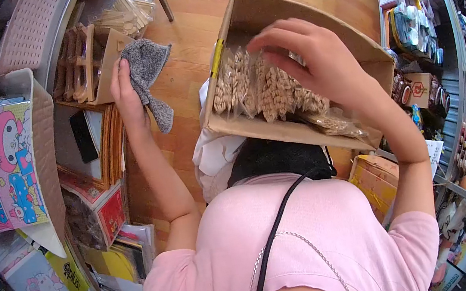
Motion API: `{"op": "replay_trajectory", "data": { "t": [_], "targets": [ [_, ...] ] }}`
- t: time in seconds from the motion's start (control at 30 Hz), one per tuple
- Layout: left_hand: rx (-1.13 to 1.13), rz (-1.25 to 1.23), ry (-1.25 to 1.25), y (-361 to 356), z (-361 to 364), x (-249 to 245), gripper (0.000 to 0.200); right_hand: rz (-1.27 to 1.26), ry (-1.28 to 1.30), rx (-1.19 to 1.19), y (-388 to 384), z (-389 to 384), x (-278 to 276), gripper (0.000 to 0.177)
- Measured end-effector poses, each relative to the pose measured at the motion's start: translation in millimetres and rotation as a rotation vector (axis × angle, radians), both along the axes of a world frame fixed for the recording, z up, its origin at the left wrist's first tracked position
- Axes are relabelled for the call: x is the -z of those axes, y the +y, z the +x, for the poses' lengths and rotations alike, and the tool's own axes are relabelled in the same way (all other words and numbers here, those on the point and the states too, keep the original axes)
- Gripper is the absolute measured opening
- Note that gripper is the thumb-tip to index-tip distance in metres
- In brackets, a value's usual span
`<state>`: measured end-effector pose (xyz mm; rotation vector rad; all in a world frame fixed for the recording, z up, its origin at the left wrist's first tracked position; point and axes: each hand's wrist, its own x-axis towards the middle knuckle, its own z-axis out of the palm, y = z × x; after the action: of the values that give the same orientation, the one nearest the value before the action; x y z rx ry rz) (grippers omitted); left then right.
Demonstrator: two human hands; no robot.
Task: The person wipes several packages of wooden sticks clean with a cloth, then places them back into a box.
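A grey cloth (146, 68) hangs at eleven o'clock from the centre of the view, above the wooden floor (186, 6). The left hand (129, 98) holds it along its nine o'clock edge, fingers closed on the fabric; where the thumb presses is hard to make out. Between one and two o'clock, a cardboard box (252, 14) holds braided straw bundles (269, 88) in clear wrapping. The right hand (306, 51) is over this box, fingers loosely bent and spread from the thumb, with nothing visible in its grasp; whether it touches the bundles, I cannot tell. From the cloth, a bag of wooden sticks (129, 12) lies at twelve o'clock and a small box (109, 58) at nine. A black phone (83, 135) is at eight o'clock from the left hand. Farther out, at two o'clock, shelves (440, 27) carry packaged goods (411, 20).
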<state>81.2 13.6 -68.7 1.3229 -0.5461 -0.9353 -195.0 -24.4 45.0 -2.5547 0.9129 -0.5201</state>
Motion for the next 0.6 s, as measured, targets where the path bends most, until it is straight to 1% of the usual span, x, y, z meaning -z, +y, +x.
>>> {"op": "replay_trajectory", "data": {
  "t": [0.03,0.07,0.1,0.23,0.3,0.37,0.43,0.5,0.57,0.6],
  "targets": [
    [-0.034,0.01,0.001,2.0,-1.1,0.3,0.043,-0.003,-0.001,0.002,-3.3,4.0,2.3,0.017],
    [-0.068,0.021,0.002,4.2,-1.5,0.1,0.044,-0.084,0.058,-0.025,-6.4,9.1,4.6,0.016],
    [-0.067,0.019,0.001,6.3,-1.4,-1.8,0.044,-0.166,0.116,-0.053,-9.8,13.2,6.9,0.015],
    [-0.095,0.042,0.021,14.7,2.6,-3.7,0.046,-0.256,0.147,-0.118,-20.9,21.1,19.7,0.015],
    [-0.104,0.04,0.021,18.3,8.8,2.5,0.047,-0.355,0.194,-0.175,-24.1,21.9,23.1,0.015],
    [-0.074,0.006,0.044,20.9,15.5,10.7,0.047,-0.386,0.216,-0.18,-25.4,21.3,23.4,0.016],
    [-0.101,0.039,0.011,23.6,9.6,2.1,0.047,-0.416,0.238,-0.182,-23.5,21.1,19.7,0.016],
    [-0.127,0.067,-0.022,25.1,7.1,-1.6,0.046,-0.338,0.333,-0.184,-20.2,20.3,13.2,0.017],
    [-0.056,0.067,-0.031,26.3,8.1,-1.6,0.048,-0.371,0.33,-0.199,-19.6,18.6,13.8,0.017],
    [-0.055,0.067,-0.031,26.3,7.2,-2.5,0.048,-0.404,0.325,-0.217,-19.7,17.6,14.2,0.016]
  ]
}}
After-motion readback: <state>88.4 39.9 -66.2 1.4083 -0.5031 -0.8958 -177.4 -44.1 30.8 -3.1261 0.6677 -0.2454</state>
